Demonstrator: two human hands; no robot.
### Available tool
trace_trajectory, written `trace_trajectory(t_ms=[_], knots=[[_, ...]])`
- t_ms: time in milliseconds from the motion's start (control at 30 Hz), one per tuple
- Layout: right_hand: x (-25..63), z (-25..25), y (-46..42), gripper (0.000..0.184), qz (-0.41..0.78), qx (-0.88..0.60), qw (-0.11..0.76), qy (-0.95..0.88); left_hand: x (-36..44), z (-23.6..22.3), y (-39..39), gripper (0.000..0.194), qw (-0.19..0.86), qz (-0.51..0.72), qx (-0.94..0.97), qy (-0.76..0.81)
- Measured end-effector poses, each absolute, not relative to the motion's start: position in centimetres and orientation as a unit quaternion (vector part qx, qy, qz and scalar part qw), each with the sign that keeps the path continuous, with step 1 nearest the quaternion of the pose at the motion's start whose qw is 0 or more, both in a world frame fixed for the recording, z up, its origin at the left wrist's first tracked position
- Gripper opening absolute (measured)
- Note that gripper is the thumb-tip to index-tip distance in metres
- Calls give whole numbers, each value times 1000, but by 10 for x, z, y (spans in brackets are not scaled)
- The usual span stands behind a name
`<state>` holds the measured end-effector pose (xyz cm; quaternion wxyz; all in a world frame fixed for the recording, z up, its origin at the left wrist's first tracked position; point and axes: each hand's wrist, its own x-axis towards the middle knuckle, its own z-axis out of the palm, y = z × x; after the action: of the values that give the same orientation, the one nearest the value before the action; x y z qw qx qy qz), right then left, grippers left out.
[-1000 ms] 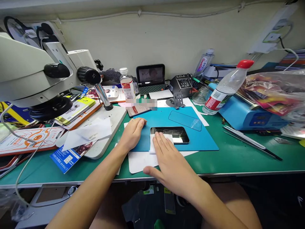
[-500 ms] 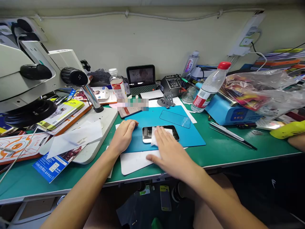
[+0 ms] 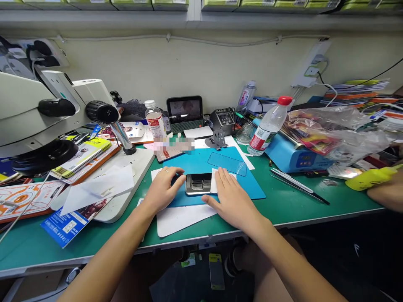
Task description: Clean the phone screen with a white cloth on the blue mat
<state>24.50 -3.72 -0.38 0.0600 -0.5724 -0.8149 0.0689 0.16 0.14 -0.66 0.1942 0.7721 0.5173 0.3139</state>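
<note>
A smartphone [image 3: 198, 184] lies face up on a blue mat [image 3: 252, 186], its dark glossy screen showing reflections. Over the right end of the phone, my right hand [image 3: 231, 193] presses a white wipe [image 3: 214, 180] against the glass under flat fingers, which hide part of it. My left hand [image 3: 165, 186] rests at the phone's left end, fingers loosely curved and thumb apart, with nothing visible in it. Behind the phone, a clear screen protector with a black border [image 3: 226, 162] lies on the mat.
A microscope [image 3: 37, 121] stands left on a white base. A red-capped bottle [image 3: 267, 130], blue device [image 3: 292, 153] and tweezers [image 3: 299, 186] are on the right. White paper [image 3: 182, 220] sticks out at the front. Another person's hand [image 3: 387, 193] is near a yellow bottle [image 3: 367, 179].
My right hand has slid the wipe rightward along the phone, uncovering the screen's middle. My left hand has opened slightly beside the phone's left end. The head view has tilted up.
</note>
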Motion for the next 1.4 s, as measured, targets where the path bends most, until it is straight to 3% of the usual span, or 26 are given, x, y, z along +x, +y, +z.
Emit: trace_trajectory(t_ms=[233,433,567,733,967,1400], knots=[[258,-11,-69,97,52,-524,77,-847,4,-3,-1,43,139,261,848,439],[252,-4,-24,102,71,-559,62,-824,1,-7,-1,48,144,262,844,445],[258,-9,-47,102,46,-560,57,-825,0,-5,-2,56,160,259,841,448],[241,-5,-53,101,53,-538,53,-840,3,-4,3,36,173,282,820,467],[173,5,-36,104,117,-464,87,-874,-2,-9,5,33,166,363,756,519],[167,6,-40,102,133,-480,85,-863,-5,-8,5,32,187,383,745,513]])
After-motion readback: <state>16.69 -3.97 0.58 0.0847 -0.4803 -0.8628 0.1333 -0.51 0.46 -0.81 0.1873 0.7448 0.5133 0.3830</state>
